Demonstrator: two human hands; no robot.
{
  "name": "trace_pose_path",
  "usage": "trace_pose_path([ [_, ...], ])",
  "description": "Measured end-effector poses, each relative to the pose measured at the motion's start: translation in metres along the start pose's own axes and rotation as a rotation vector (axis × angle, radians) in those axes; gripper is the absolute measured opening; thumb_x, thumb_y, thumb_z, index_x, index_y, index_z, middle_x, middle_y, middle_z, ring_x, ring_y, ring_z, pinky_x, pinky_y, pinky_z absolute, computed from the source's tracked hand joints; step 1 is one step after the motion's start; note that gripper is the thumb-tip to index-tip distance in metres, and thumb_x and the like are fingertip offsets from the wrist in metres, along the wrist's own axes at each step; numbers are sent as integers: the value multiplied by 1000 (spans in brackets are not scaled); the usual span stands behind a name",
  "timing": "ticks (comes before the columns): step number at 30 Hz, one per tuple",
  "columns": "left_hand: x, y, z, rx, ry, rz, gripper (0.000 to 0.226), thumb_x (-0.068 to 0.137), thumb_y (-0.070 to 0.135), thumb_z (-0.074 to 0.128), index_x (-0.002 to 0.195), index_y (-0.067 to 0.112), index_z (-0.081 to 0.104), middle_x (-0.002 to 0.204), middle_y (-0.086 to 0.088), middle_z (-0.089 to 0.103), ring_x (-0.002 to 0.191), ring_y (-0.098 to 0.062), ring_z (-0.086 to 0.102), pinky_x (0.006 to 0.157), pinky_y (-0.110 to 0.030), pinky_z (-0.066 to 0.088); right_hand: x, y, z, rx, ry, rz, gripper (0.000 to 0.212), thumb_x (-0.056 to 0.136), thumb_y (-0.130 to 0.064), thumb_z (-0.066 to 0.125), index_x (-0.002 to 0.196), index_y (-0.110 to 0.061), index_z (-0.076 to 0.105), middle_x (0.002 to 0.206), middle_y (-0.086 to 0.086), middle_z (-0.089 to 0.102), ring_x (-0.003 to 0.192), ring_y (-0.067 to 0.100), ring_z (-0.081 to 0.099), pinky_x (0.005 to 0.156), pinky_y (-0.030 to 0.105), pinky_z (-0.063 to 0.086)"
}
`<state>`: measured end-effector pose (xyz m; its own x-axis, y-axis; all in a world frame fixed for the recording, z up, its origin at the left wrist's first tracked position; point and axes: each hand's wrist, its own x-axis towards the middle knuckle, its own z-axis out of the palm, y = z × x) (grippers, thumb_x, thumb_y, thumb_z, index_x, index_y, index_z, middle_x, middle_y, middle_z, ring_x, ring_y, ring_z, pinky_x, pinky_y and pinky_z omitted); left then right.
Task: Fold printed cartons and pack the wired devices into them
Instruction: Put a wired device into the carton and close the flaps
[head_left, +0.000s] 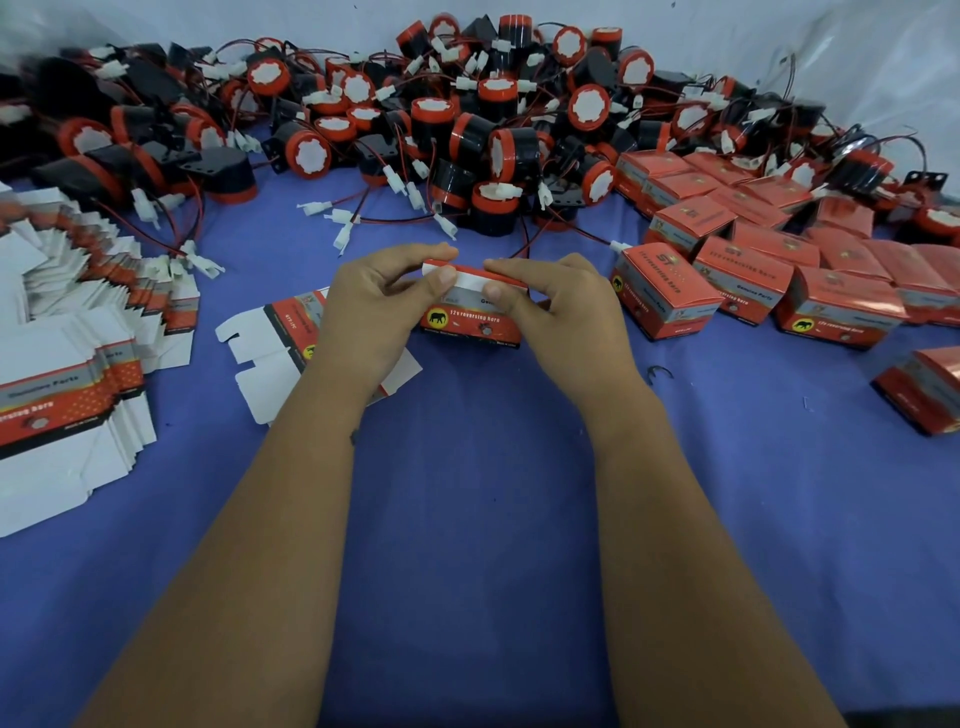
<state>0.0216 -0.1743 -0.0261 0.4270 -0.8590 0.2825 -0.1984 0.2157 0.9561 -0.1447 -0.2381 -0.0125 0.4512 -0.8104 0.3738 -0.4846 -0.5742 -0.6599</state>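
A red printed carton with a yellow elephant mark stands on the blue cloth at the centre. My left hand grips its left side, thumb on the white top flap. My right hand grips its right side, with the forefinger and thumb pinching the same flap. The carton's inside is hidden. A flat unfolded carton lies just to the left, partly under my left wrist. Behind, a big heap of black and red wired devices with white plugs fills the back of the table.
Stacks of flat cartons fan out along the left edge. Several folded red cartons stand in rows at the right, one more near the right edge. A small black clip lies right of my right wrist.
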Motion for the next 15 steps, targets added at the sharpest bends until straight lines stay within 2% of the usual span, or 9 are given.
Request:
trace_pose_path([
  [4,-3,0,-2,127,-108,23,50,81,6,78,122,31,64,117,12,68,110,1,61,92,-21,53,0,-1,-1,13,42,3,32,95,-35,61,124,-24,67,86,-9,46,81,5,42,77,13,39],
  [6,-3,-1,-1,158,-118,12,59,78,-1,78,126,29,63,119,8,67,113,-3,61,93,-21,53,0,-1,-3,37,59,10,29,95,-34,61,121,-25,68,93,-2,53,82,3,45,78,15,41],
  [8,-3,-1,1,202,-87,21,59,77,-1,79,126,28,63,121,8,67,115,-5,60,92,-23,54,1,-1,-3,49,55,19,29,94,-35,62,121,-27,68,99,0,54,84,1,46,82,19,44],
  [12,-2,-2,2,254,-20,59,54,77,4,80,119,31,62,118,12,65,105,8,60,85,-18,55,0,0,3,36,20,10,33,93,-32,64,126,-27,65,121,-4,58,94,3,41,92,28,47],
  [15,-3,0,3,186,-16,67,40,81,7,69,111,34,66,122,16,65,111,4,60,85,-18,54,0,0,7,27,75,-18,32,94,-30,64,125,-24,66,105,-21,52,99,9,45,90,30,47],
])
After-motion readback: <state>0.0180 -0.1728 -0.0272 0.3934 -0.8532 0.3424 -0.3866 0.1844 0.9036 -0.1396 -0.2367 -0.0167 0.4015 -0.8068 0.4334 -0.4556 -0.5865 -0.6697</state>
